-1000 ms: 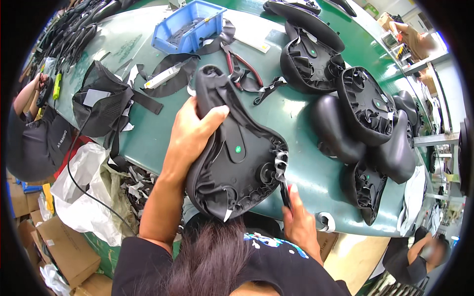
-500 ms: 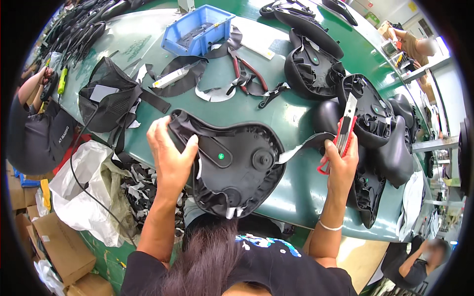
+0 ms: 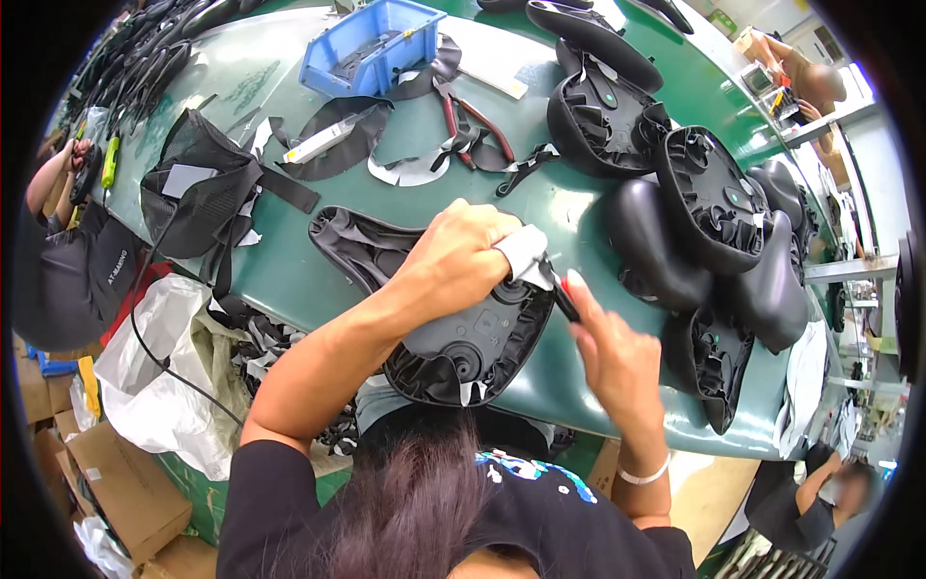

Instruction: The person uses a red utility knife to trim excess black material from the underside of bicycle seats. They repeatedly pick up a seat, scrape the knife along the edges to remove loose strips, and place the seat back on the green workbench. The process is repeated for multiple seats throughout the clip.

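Note:
An upside-down black bicycle saddle (image 3: 439, 347) lies on the green table in front of me, its underside facing up. My left hand (image 3: 458, 253) reaches across it with fingers closed on a white-backed black trim strip (image 3: 524, 253) at the saddle's wide right end. That strip is pulled up and folded back over the edge. In my right hand (image 3: 617, 362) is a red utility knife (image 3: 567, 297), held against the strip beside the saddle's rim. The blade tip is mostly hidden by the strip. My index finger lies along the knife.
Several black saddles (image 3: 709, 198) are piled at the right. Farther back are red-handled pliers (image 3: 477, 125), cut strips and a blue bin (image 3: 371, 48). A black mesh bag (image 3: 198, 179) lies at the left, above a white sack (image 3: 159, 367) of scraps. Other people work at both sides.
My left hand has gone from the saddle's narrow nose to the strip at its wide end. My right hand has lowered the knife leftward to the strip. The saddle has turned slightly.

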{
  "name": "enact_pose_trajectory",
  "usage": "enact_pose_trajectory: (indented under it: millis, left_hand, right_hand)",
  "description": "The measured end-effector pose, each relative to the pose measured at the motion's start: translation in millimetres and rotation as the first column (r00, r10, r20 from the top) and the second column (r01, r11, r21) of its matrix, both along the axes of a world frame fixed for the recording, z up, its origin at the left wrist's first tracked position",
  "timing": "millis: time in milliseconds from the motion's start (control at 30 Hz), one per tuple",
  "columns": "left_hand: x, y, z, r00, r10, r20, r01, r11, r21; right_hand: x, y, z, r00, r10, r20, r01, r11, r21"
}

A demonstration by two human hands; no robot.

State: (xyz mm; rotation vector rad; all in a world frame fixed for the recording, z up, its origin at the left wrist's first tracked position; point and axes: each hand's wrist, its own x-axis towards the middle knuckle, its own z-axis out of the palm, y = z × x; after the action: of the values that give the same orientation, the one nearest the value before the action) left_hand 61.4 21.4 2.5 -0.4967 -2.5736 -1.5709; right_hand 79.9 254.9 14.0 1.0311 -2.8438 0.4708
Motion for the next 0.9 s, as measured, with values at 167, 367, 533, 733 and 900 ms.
enact_pose_trajectory:
  millis: [167, 367, 533, 733, 900]
  left_hand:
    - [-1.0, -21.5, 8.9, 0.985, -0.081, 0.155, -0.142, 0.144, 0.979]
    - [-7.8, -7.6, 21.2, 0.922, 0.131, -0.365, -0.233, 0.940, -0.251]
    - [-41.2, -21.3, -5.2, 0.738, 0.523, -0.426, -0.575, 0.818, 0.008]
    - [-10.8, -34.7, 3.0, 0.861, 0.195, 0.470, -0.508, 0.285, 0.813]
    - [76.1, -41.1, 2.2, 0.989, 0.013, 0.149, -0.106, 0.759, 0.642]
  right_hand:
    - [57.0, -0.1, 5.3, 0.971, -0.203, 0.126, 0.190, 0.976, 0.107]
    - [-8.3, -20.0, 24.4, 0.984, -0.177, -0.026, 0.179, 0.965, 0.191]
    - [12.8, -26.8, 28.3, 0.990, -0.124, -0.067, 0.137, 0.954, 0.267]
    - [-39.2, -6.6, 44.3, 0.999, 0.026, -0.046, -0.009, 0.943, 0.333]
    - [-83.2, -13.3, 56.5, 0.935, 0.346, 0.077, -0.352, 0.876, 0.331]
